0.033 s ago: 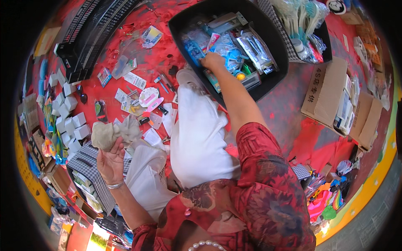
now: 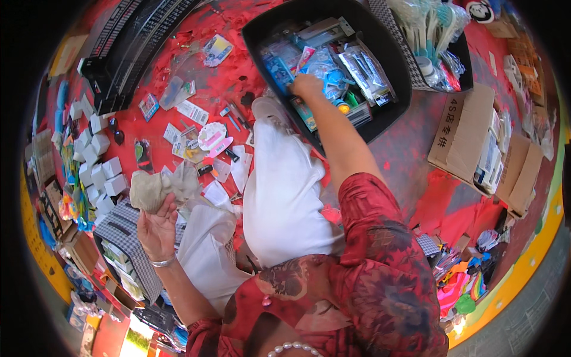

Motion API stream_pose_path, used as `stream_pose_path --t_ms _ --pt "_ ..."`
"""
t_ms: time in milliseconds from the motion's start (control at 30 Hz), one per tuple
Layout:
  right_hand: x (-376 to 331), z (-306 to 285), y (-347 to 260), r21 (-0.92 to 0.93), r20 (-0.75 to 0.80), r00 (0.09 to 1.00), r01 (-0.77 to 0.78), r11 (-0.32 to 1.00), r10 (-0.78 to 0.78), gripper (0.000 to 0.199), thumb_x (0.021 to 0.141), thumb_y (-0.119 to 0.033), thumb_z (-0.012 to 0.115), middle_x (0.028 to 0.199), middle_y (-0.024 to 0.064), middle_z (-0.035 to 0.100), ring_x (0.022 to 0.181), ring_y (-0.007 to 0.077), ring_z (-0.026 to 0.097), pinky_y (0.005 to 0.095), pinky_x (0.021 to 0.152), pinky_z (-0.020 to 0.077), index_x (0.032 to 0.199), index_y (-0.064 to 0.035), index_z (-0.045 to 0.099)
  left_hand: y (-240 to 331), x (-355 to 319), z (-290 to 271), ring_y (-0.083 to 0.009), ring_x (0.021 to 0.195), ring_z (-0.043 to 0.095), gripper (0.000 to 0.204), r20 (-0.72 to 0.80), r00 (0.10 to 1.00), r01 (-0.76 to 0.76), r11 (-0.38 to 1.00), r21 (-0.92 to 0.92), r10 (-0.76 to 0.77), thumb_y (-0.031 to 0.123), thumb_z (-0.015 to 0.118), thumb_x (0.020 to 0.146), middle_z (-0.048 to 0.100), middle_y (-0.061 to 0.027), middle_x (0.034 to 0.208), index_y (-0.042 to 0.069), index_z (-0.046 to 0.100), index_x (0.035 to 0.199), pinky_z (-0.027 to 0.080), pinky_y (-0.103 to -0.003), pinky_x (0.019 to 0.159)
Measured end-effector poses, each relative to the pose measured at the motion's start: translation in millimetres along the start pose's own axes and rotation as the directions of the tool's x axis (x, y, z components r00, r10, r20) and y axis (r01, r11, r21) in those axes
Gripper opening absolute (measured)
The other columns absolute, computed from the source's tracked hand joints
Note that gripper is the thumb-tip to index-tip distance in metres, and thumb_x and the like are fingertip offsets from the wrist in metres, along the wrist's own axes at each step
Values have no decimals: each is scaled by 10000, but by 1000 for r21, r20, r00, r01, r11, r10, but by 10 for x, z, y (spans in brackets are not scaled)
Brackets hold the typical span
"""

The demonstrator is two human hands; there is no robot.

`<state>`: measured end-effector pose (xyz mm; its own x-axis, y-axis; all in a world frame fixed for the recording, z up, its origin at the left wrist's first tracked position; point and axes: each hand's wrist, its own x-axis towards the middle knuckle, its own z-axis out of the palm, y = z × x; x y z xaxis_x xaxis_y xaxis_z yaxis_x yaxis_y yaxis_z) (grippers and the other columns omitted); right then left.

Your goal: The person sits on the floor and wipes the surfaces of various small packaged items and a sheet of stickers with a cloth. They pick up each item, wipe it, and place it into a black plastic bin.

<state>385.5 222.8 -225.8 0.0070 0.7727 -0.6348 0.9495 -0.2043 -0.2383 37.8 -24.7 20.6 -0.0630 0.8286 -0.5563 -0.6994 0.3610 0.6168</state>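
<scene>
While the person leans over a red ground cover, the right hand sits inside the black bin at the upper centre of the frame; its back faces the camera and its fingers curl down among blue and clear packets. Whether they have closed on 1 of them cannot be told.

The left hand is at the lower left, palm up; its fingers are wrapped loosely round a crumpled beige cloth, which it holds clear of the ground. A silver bracelet sits on that wrist.

Set against the earlier picture, nothing has shifted: both hands and the cloth stand in the same places, so the reach into the bin is judged to be at a pause, with nothing lifted out.

A white bag lies at the centre between the 2 arms; small cards and packets are scattered just left of it. A cluster of small white boxes lies at the left edge; an open cardboard box stands at the right, well apart from both hands.
</scene>
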Motion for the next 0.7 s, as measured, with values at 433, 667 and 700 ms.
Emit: stream_pose_path --t_ms 433,667,700 --pt "181 227 -241 -408 -194 914 255 877 -356 235 827 -190 471 897 142 656 840 315 639 410 693 514 866 -74 672 271 -117 -172 -251 911 590 494 -28 989 -149 986 -74 147 372 314 948 543 -262 1132 -19 394 1238 460 -331 812" --pt "-49 -846 -857 -250 -328 868 300 920 -373 440 806 -449 508 959 229 613 932 408 571 478 799 449 921 -46 642 421 -190 -414 -208 820 597 427 -131 950 -298 950 -94 285 366 402 932 610 -199 1007 16 464 1170 475 -299 739" --pt "-217 -990 -1097 -270 -316 794 450 852 -519 455 806 -458 513 758 175 640 742 329 628 420 699 468 813 -22 646 436 -188 -415 -205 806 588 436 -153 941 -318 944 -86 303 366 410 931 610 -189 998 3 459 1168 479 -301 741"
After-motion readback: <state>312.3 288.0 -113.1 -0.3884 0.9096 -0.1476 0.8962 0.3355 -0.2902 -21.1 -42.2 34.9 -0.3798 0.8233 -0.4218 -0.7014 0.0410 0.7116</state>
